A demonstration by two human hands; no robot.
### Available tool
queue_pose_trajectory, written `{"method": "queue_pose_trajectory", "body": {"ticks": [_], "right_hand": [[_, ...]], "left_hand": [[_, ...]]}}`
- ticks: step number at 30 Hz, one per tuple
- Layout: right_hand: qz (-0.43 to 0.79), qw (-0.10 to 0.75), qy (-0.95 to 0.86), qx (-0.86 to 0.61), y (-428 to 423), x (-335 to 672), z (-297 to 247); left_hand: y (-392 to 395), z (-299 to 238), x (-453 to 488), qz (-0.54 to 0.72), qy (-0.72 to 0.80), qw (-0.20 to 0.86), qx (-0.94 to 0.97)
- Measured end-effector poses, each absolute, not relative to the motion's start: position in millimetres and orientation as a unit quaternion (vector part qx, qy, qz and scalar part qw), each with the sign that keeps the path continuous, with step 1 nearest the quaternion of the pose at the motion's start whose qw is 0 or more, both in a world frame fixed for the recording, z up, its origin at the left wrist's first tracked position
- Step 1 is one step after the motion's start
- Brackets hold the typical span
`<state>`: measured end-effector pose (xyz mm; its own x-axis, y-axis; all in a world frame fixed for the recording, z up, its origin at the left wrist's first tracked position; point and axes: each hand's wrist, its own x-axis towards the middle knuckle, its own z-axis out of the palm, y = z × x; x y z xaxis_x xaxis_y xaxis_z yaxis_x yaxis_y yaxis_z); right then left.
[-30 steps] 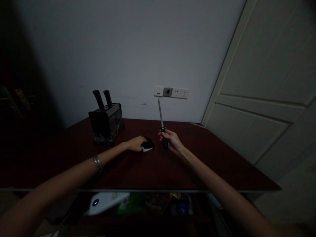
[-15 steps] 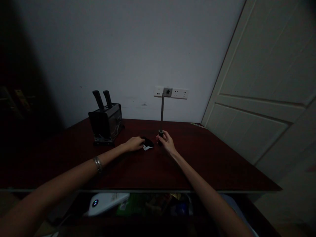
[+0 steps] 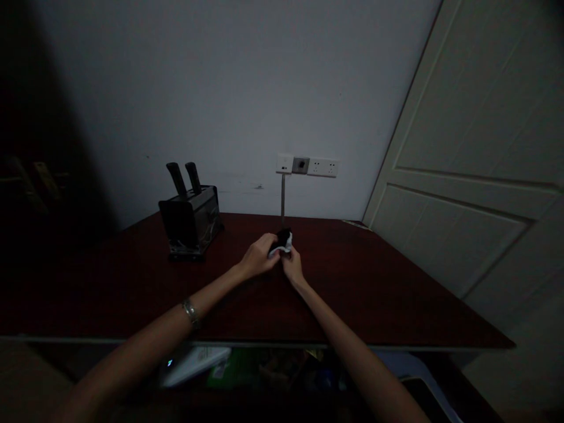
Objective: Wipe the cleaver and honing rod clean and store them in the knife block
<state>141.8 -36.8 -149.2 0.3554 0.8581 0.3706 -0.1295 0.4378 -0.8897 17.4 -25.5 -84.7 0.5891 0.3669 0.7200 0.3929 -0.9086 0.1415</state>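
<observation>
My left hand [image 3: 259,256] is closed on a black-and-white cloth [image 3: 282,242], which it presses against the lower part of a long slim grey metal tool [image 3: 282,200]. This tool stands upright, its shaft reaching up in front of the wall. Just below the cloth, my right hand [image 3: 292,265] is closed around the tool's dark handle, which the cloth and fingers now mostly hide. Whether the tool is a knife seen edge-on or a sharpening rod, I cannot tell.
A dark knife block [image 3: 189,220] with two black-handled knives stands on the left of the red-brown table [image 3: 374,282]. Wall sockets [image 3: 323,167] are behind. A pale door [image 3: 462,205] borders the right. Below the table edge, a shelf holds a white device [image 3: 198,361] and packets.
My left hand has lifted the cloth off the table and carried it right, onto the tool. The right hand has moved slightly down and left, still holding the tool upright.
</observation>
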Motion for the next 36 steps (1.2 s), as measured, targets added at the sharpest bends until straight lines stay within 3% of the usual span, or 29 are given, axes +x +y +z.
{"method": "queue_pose_trajectory", "body": {"ticks": [14,25,36], "right_hand": [[0.286,0.708,-0.458,-0.455,-44,145,-146],[0.416,0.702,-0.441,-0.374,-51,144,-129],[0.618,0.648,-0.377,-0.237,-71,143,-116]], "left_hand": [[-28,-98,36,-0.385,-0.233,0.124,-0.884],[-12,-79,21,-0.423,-0.146,0.027,-0.894],[-22,-66,29,-0.484,-0.179,-0.087,-0.852]]}}
